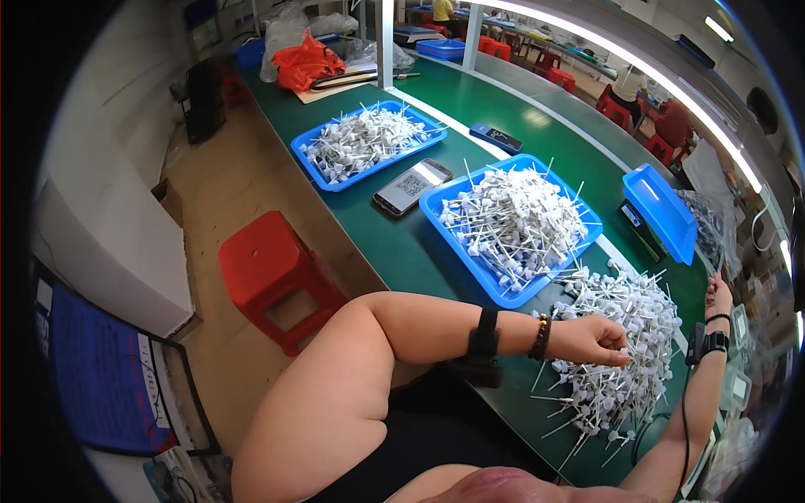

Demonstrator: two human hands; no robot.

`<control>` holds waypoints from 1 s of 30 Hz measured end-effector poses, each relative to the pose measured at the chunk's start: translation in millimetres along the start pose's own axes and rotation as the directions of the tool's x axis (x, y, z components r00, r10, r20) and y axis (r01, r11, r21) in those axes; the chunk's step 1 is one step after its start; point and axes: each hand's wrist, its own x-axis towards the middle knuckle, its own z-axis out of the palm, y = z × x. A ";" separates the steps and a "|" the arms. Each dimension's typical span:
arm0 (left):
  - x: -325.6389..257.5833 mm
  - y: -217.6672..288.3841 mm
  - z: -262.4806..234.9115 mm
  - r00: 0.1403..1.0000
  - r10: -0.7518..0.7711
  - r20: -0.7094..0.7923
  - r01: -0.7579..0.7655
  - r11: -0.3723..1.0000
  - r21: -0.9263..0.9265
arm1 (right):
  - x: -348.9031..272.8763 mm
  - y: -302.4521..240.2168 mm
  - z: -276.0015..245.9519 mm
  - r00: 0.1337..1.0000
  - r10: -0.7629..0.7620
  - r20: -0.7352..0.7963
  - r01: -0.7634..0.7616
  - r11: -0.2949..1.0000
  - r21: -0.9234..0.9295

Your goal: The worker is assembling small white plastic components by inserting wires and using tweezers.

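Note:
A loose pile of small white plastic-headed pieces with thin metal stems (633, 386) lies on the green table in front of me. My left hand (594, 339) reaches across to it, fingers curled and thumb drawn in at the pile's surface; whatever sits between the fingertips is too small to make out. Farther right, beyond the pile, my right hand (718, 298) is raised with its fingers bent together, and I cannot see what they hold. A blue tray (444, 225) heaped with the same white pieces stands just past my left forearm.
Another filled blue tray (312, 168) stands farther left, with a phone (412, 186) between the trays. A dark handheld device (496, 138) lies behind. An upturned-looking blue tray (662, 210) leans at right. A red stool (272, 268) stands beside the table; a metal post (385, 46) rises behind.

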 end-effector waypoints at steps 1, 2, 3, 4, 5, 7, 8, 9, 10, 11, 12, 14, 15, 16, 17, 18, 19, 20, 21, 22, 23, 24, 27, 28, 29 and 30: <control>1.8 -2.5 0.7 1.000 0.019 -0.005 -0.019 1.000 -0.014 | 2.4 1.0 1.9 1.000 -0.010 -0.010 0.010 1.000 -0.004; 4.1 -4.5 0.6 0.999 0.041 -0.009 -0.041 0.999 -0.027 | 7.7 -0.5 2.8 1.000 -0.010 -0.003 0.010 1.000 -0.006; 6.1 -5.9 -0.8 0.998 0.058 0.017 -0.058 0.998 0.021 | 14.8 -3.9 -0.7 1.000 -0.018 0.012 0.018 1.000 -0.013; 7.1 -7.8 -1.3 0.998 0.062 0.015 -0.062 0.998 0.022 | 21.8 -6.3 -3.6 0.999 -0.026 0.027 0.027 0.999 -0.021; 6.5 -7.0 -0.8 0.998 0.057 0.017 -0.058 0.998 0.018 | 23.9 -8.0 -0.9 0.999 -0.036 0.041 0.038 0.998 -0.046; 6.9 -9.4 -0.7 0.997 0.077 0.015 -0.077 0.997 0.021 | 28.7 -11.3 5.2 0.998 -0.050 0.043 0.052 0.997 -0.050; 5.3 -7.9 -1.0 0.997 0.076 0.011 -0.076 0.997 0.020 | 29.4 -13.2 8.5 0.997 -0.066 0.042 0.068 0.996 -0.052; 4.1 -6.3 -0.9 0.998 0.069 0.007 -0.069 0.997 0.030 | 29.6 -15.7 10.7 0.998 -0.053 0.042 0.056 0.995 -0.080; 2.4 -4.8 -0.8 0.998 0.062 0.003 -0.062 0.997 0.040 | 29.1 -16.4 12.9 0.998 -0.051 0.044 0.054 0.995 -0.081; 2.0 -6.1 -1.5 0.998 0.061 0.001 -0.061 0.997 0.042 | 27.6 -17.1 16.3 0.997 -0.054 0.052 0.058 0.995 -0.082; 1.4 -7.8 -2.0 0.997 0.073 0.000 -0.073 0.996 0.044 | 25.7 -17.1 20.1 0.997 -0.057 0.061 0.062 0.995 -0.082; -0.8 -9.4 -2.1 0.996 0.086 0.004 -0.086 0.995 0.048 | 22.5 -15.8 24.3 0.996 -0.060 0.072 0.066 0.995 -0.081; -1.7 -9.4 -1.9 0.997 0.074 0.009 -0.074 0.997 0.032 | 21.2 -15.3 23.9 0.995 -0.064 0.079 0.071 0.994 -0.082; -2.7 -9.3 -1.6 0.998 0.061 0.016 -0.061 0.998 0.016 | 19.2 -14.7 22.3 0.995 -0.066 0.071 0.072 0.994 -0.078; -0.2 -9.6 -0.7 0.998 0.062 0.033 -0.062 0.998 0.017 | 16.4 -16.8 18.0 0.997 -0.075 0.020 0.076 0.993 -0.094; 2.8 -9.9 0.7 0.997 0.068 0.029 -0.068 0.997 0.026 | 13.0 -19.4 11.4 0.996 -0.084 -0.036 0.080 0.991 -0.110; 6.8 -10.2 2.4 0.997 0.074 0.034 -0.075 0.997 0.034 | 10.3 -23.3 3.6 1.000 -0.007 -0.013 0.005 0.984 -0.177; 15.2 -12.5 4.5 0.993 0.109 0.040 -0.113 0.988 0.106 | 15.0 -29.7 -18.6 0.999 0.010 0.052 -0.003 0.991 -0.133; 20.3 -17.6 3.8 0.988 0.145 0.058 -0.153 0.974 0.166 | 14.9 -29.7 -27.5 0.982 -0.073 0.173 0.091 0.991 -0.100; 14.3 -25.4 -4.6 0.993 0.115 0.035 -0.119 0.982 0.145 | -3.0 -18.1 20.5 0.995 -0.097 0.036 0.101 0.987 -0.121; 5.5 -16.3 -4.3 0.998 0.062 -0.025 -0.061 0.998 0.019 | -23.1 -15.0 48.1 0.994 -0.108 0.027 0.110 0.988 -0.105; 3.3 -8.0 -7.4 1.000 -0.017 0.013 0.016 0.997 0.079 | -22.1 -18.9 49.6 0.995 -0.076 0.059 0.081 0.993 -0.083; 2.4 0.2 -5.5 0.994 -0.106 0.017 0.106 0.993 -0.060 | -18.3 -26.4 55.7 0.998 -0.006 0.064 0.012 0.996 -0.085; 1.1 0.7 -6.4 0.990 -0.140 0.027 0.142 0.987 -0.078 | -20.5 -29.9 61.2 0.999 -0.023 0.023 0.024 0.998 -0.064; 5.9 2.5 -3.0 0.988 -0.144 0.056 0.147 0.987 -0.065 | -19.0 -34.1 53.0 0.999 -0.042 -0.034 0.040 0.998 -0.053; 8.0 6.6 0.6 0.987 -0.147 0.069 0.151 0.987 -0.049 | -17.5 -36.2 48.5 0.996 -0.059 -0.073 0.056 0.998 -0.041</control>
